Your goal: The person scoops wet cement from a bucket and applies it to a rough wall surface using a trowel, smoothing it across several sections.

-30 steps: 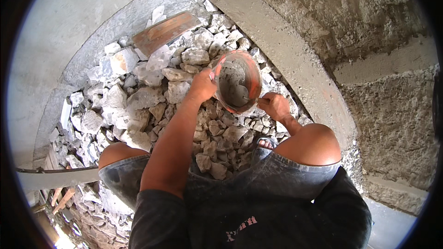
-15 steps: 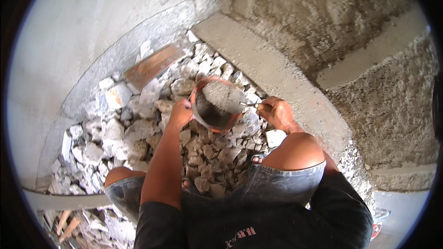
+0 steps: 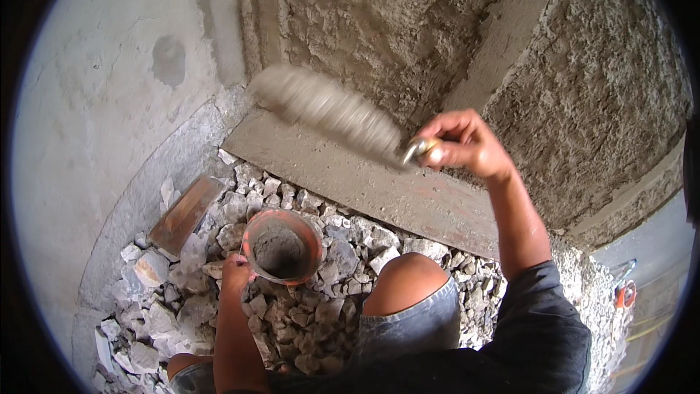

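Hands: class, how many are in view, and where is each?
2: the left hand holding the bucket at its left side, and the right hand raised to the right, gripping a blurred trowel.

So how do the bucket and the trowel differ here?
The bucket is round and orange; the trowel looks long and grey. The bucket is low, by the stones; the trowel is higher. The bucket shows clearly; the trowel is motion-blurred. Both are held, by left hand and right hand respectively.
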### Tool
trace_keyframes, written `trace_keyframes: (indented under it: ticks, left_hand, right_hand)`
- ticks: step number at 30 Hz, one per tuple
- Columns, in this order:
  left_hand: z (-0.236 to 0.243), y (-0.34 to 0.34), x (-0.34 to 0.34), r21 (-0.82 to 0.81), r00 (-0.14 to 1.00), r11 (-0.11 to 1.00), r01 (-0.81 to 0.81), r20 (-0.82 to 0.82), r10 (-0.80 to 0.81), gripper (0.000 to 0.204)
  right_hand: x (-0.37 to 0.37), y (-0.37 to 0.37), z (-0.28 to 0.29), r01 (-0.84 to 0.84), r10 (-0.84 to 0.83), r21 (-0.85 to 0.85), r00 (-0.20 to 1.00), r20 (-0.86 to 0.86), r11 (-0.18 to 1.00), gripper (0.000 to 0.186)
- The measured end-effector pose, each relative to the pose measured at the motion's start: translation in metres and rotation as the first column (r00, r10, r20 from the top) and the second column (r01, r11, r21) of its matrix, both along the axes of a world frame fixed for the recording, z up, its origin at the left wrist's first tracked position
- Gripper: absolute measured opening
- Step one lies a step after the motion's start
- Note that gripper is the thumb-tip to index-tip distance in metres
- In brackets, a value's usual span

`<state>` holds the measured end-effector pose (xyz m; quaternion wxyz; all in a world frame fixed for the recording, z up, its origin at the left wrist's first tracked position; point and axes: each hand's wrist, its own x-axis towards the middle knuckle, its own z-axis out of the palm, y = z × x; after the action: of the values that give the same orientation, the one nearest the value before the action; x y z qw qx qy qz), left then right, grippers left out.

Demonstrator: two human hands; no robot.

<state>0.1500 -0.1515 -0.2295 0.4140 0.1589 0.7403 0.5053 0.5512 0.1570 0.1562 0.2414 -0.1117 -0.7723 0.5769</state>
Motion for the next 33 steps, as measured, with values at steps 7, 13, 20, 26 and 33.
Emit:
trace_keyframes:
  ticks: [7, 13, 20, 26, 33]
  left_hand:
    - [0.0, 0.009, 0.0, 0.042, 0.999, 0.999, 0.021, 0.029, -0.023, 0.012]
    - [0.001, -0.012, -0.017, -0.08, 0.999, 0.996, 0.044, -0.01, -0.045, 0.007]
    - [-0.009, 0.002, -0.009, -0.071, 0.999, 0.997, 0.038, 0.025, -0.036, 0.016]
    - [-0.001, 0.007, -0.006, -0.037, 0.999, 0.999, 0.019, 0.05, -0.017, 0.019]
    - [-0.002, -0.001, -0.012, -0.086, 0.999, 0.996, 0.022, 0.048, -0.018, 0.019]
  right_hand:
    - [0.073, 0.143, 0.086, 0.673, -0.813, 0.483, 0.557, 0.167, 0.56, 0.024]
    - [0.057, 0.1, 0.139, 0.475, -0.901, 0.828, 0.427, 0.079, 0.298, 0.029]
    - [0.029, 0.137, 0.029, 0.146, -0.959, 0.955, 0.159, 0.236, 0.259, 0.036]
    - [0.045, 0.17, 0.046, 0.3, -0.976, 0.939, 0.184, 0.118, 0.17, 0.037]
    - [0.058, 0.149, 0.11, 0.304, -0.984, 0.952, 0.178, -0.016, 0.039, 0.034]
